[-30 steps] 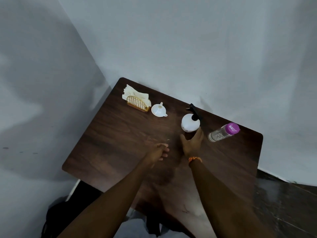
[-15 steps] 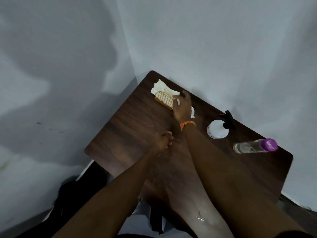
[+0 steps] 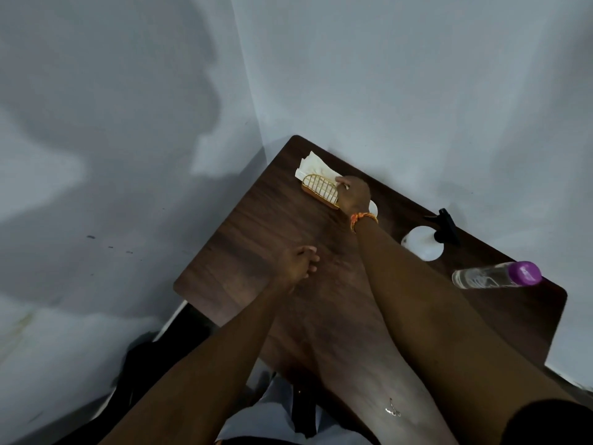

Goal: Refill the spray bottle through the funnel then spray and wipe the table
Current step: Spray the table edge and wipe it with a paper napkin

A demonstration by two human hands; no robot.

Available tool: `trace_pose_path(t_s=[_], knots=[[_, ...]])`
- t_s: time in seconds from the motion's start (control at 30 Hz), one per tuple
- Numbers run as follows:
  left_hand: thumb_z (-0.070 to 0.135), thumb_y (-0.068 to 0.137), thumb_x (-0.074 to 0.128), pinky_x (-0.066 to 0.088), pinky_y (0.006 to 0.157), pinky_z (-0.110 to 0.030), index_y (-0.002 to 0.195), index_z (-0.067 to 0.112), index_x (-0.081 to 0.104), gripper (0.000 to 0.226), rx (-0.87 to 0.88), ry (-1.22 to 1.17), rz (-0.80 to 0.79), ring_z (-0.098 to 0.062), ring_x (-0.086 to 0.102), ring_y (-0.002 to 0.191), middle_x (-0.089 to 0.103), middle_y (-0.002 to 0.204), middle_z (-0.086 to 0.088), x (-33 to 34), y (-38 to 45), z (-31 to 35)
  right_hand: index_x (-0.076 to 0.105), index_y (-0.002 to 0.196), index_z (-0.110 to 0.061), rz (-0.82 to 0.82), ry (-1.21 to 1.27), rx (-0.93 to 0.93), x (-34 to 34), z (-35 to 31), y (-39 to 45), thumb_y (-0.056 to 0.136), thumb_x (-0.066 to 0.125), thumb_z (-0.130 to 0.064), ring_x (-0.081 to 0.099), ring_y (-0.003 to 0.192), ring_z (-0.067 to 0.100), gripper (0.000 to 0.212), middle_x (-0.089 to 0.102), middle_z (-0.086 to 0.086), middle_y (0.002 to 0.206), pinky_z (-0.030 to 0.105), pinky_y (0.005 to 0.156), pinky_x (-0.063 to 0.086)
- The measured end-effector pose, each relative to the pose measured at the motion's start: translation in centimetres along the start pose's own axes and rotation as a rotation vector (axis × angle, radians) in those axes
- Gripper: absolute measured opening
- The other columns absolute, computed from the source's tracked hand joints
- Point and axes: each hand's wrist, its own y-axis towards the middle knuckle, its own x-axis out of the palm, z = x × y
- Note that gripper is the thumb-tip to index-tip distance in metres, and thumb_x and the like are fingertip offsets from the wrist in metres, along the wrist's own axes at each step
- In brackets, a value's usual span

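In a white-walled corner, a dark wooden desk [image 3: 256, 252]. At its right edge, lying on its side, a clear water bottle [image 3: 491, 277] with a purple cap. Just left of that, upright, a white spray bottle [image 3: 423, 243] with a black trigger. At the far corner, napkins [image 3: 316, 167] in a gold wire holder [image 3: 321, 189]. Right hand [image 3: 353, 194] reached to the holder's right end, fingers curled at the napkins; grip impossible to tell. Funnel [image 3: 373, 207] mostly hidden behind that hand. Left hand [image 3: 296, 264] loosely curled, holding nothing, over mid-desk.
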Motion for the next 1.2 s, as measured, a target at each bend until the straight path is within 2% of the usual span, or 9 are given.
trace_pose_path(t_s=[0.13, 0.27, 0.37, 0.47, 0.6, 0.73, 0.9, 1.07, 1.2], knots=[[0.026, 0.107, 0.056, 0.049, 0.060, -0.026, 0.122, 0.016, 0.071, 0.023, 0.000, 0.016, -0.013, -0.010, 0.067, 0.068, 0.076, 0.094, 0.005, 0.2, -0.6, -0.2, 0.078, 0.112, -0.003, 0.151, 0.082, -0.034, -0.7, -0.3, -0.5, 0.095, 0.058, -0.003, 0.070, 0.112, 0.028, 0.027, 0.077, 0.012, 0.117, 0.047, 0.102, 0.054], [0.025, 0.106, 0.057, 0.049, 0.061, -0.025, 0.126, 0.012, 0.071, 0.028, 0.023, 0.003, -0.013, -0.009, 0.068, 0.073, 0.078, 0.095, 0.005, 0.5, -1.3, 0.3, 0.077, 0.120, -0.012, 0.204, 0.263, -0.064, -4.1, -3.2, -4.4, 0.100, 0.060, -0.009, 0.063, 0.123, 0.017, 0.026, 0.073, 0.001, 0.127, 0.034, 0.105, 0.053], [0.034, 0.104, 0.061, 0.054, 0.079, -0.029, 0.129, 0.019, 0.072, 0.032, 0.091, -0.078, -0.050, -0.012, 0.070, 0.100, 0.077, 0.118, 0.001, 1.2, -2.1, 2.3, 0.078, 0.116, -0.024, 0.194, 0.423, -0.057, -8.0, -4.7, -9.7, 0.100, 0.066, -0.021, 0.065, 0.120, 0.006, 0.020, 0.073, -0.010, 0.123, 0.026, 0.099, 0.055], [0.055, 0.104, 0.054, 0.049, 0.106, -0.042, 0.147, 0.023, 0.058, 0.054, 0.081, -0.274, -0.297, -0.016, 0.061, 0.127, 0.067, 0.140, 0.001, 2.5, -3.3, 4.3, 0.080, 0.106, -0.025, 0.203, 0.617, 0.115, -10.4, -3.2, -16.0, 0.096, 0.072, -0.016, 0.070, 0.110, 0.007, 0.016, 0.078, -0.009, 0.111, 0.026, 0.092, 0.058], [0.057, 0.101, 0.056, 0.049, 0.111, -0.047, 0.150, 0.023, 0.053, 0.060, -0.048, -0.448, -0.454, -0.026, 0.061, 0.133, 0.064, 0.144, -0.011, 4.7, -4.3, 3.8, 0.077, 0.105, -0.002, 0.230, 0.842, 0.423, -12.1, 1.9, -23.2, 0.093, 0.070, -0.001, 0.064, 0.083, 0.016, 0.015, 0.074, 0.012, 0.096, 0.024, 0.071, 0.056], [0.018, 0.094, 0.076, 0.058, 0.100, -0.043, 0.128, 0.017, 0.072, 0.034, -0.027, -0.245, -0.451, -0.030, 0.067, 0.127, 0.074, 0.129, -0.008, 8.3, -5.7, 0.1, 0.074, 0.100, 0.002, 0.324, 0.821, 0.544, -14.8, 7.9, -29.1, 0.093, 0.066, 0.003, 0.064, 0.087, 0.018, 0.011, 0.072, 0.006, 0.091, 0.029, 0.075, 0.055], [0.008, 0.092, 0.078, 0.063, 0.070, -0.033, 0.097, 0.014, 0.073, 0.009, -0.060, 0.081, -0.594, -0.023, 0.075, 0.086, 0.078, 0.097, -0.008, 14.5, -10.3, -3.4, 0.071, 0.095, -0.001, 0.518, 0.727, 0.623, -19.8, 14.8, -35.0, 0.095, 0.064, -0.003, 0.063, 0.084, 0.017, 0.007, 0.070, 0.006, 0.087, 0.037, 0.075, 0.054], [0.007, 0.092, 0.077, 0.064, 0.079, -0.043, 0.107, 0.007, 0.073, 0.016, -0.034, 0.269, -0.643, -0.024, 0.075, 0.088, 0.079, 0.104, -0.013, 20.0, -13.6, -6.9, 0.073, 0.112, -0.022, 0.529, 0.629, 0.664, -22.6, 20.6, -40.4, 0.097, 0.064, -0.006, 0.069, 0.100, 0.018, 0.023, 0.073, -0.001, 0.107, 0.033, 0.082, 0.059], [0.004, 0.091, 0.073, 0.054, 0.095, -0.034, 0.125, 0.006, 0.071, 0.034, 0.222, 0.654, -0.334, -0.022, 0.070, 0.105, 0.076, 0.119, -0.009, 21.8, -14.3, -10.2, 0.073, 0.123, -0.010, 0.585, 0.412, 0.731, -22.8, 23.7, -44.7, 0.094, 0.058, -0.010, 0.067, 0.113, 0.025, 0.033, 0.073, 0.008, 0.121, 0.044, 0.101, 0.056]])
